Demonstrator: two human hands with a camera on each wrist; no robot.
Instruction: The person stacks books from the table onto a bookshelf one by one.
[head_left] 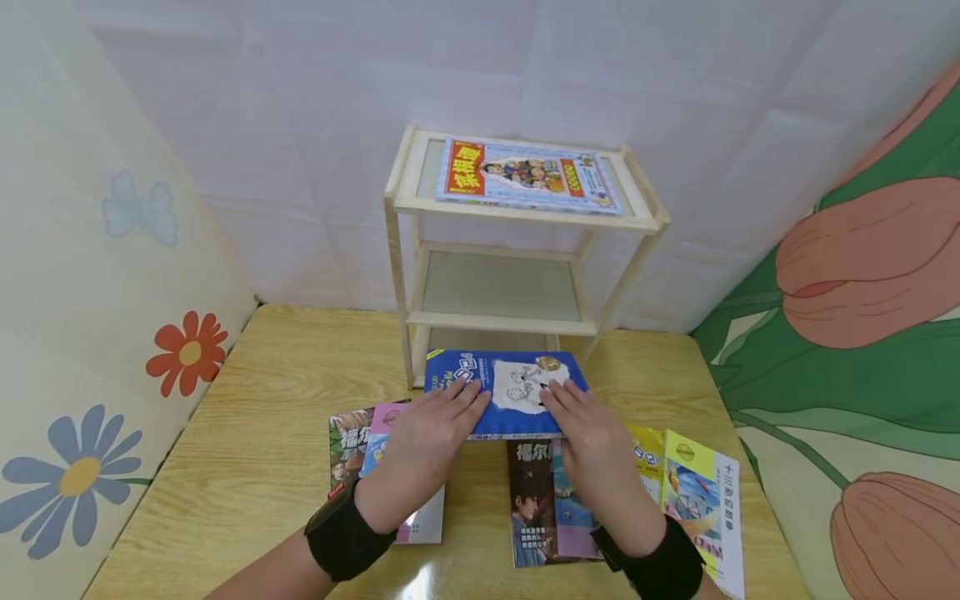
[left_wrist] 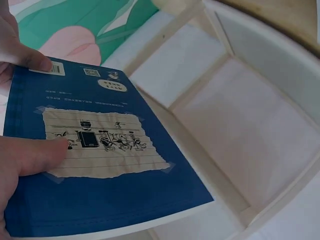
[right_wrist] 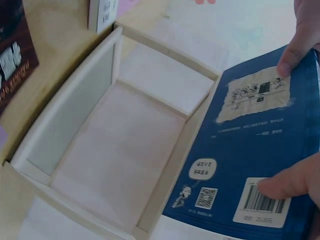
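A blue paperback book [head_left: 517, 425] with a line drawing on its cover is held level between both hands, in front of the rack's lower part. My left hand [head_left: 420, 446] grips its left side, fingers flat over the cover. On the right side, my right hand [head_left: 600, 446] does the same. Both wrist views show the back cover [left_wrist: 100, 200] with the thumbs pressing it from below; the right thumb [right_wrist: 285, 182] lies over the barcode. Behind the book stands a pale wooden three-tier rack [head_left: 525, 218], its bottom shelf [head_left: 487, 340] partly hidden by the book.
Another book [head_left: 525, 179] lies flat on the rack's top tier. Overlapping books [head_left: 348, 450] rest on the wooden table [head_left: 247, 467] by the left forearm. More books [head_left: 532, 508] lie by the right forearm, including a yellow-and-white one [head_left: 701, 500]. Flower-patterned panels flank the table.
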